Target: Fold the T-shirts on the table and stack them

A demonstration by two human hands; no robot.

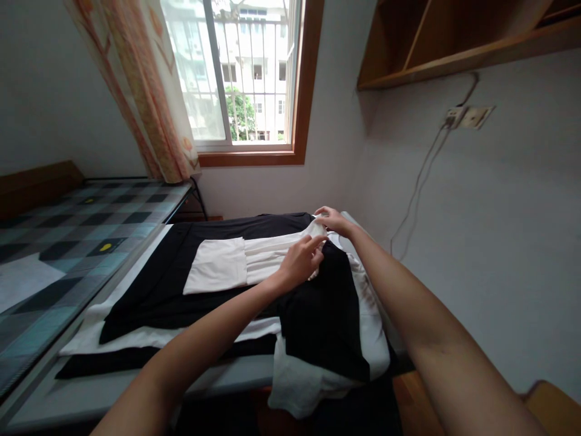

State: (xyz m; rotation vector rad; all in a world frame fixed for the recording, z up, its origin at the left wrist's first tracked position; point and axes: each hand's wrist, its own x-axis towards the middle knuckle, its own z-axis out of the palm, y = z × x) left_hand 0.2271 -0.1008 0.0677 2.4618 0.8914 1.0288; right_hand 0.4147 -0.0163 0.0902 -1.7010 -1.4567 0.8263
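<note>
Head view: the fingers of your right hand (333,219) are closed in a pinch on the white edge (318,230) at the far right of the black-and-white garment (322,315). Your left hand (302,260) is curled just beside it, fingertips on the same edge, but whether they grip or only press cannot be told. As a judgement, the stretch around the white panel (216,265) already lies flat, while the near part is bunched in layers, with one end drooping over the front edge of the grey surface (91,393). The wall (476,254) stands close on your right and the checked bed (68,242) borders the left, so open room lies mostly toward the window (245,72).
</note>
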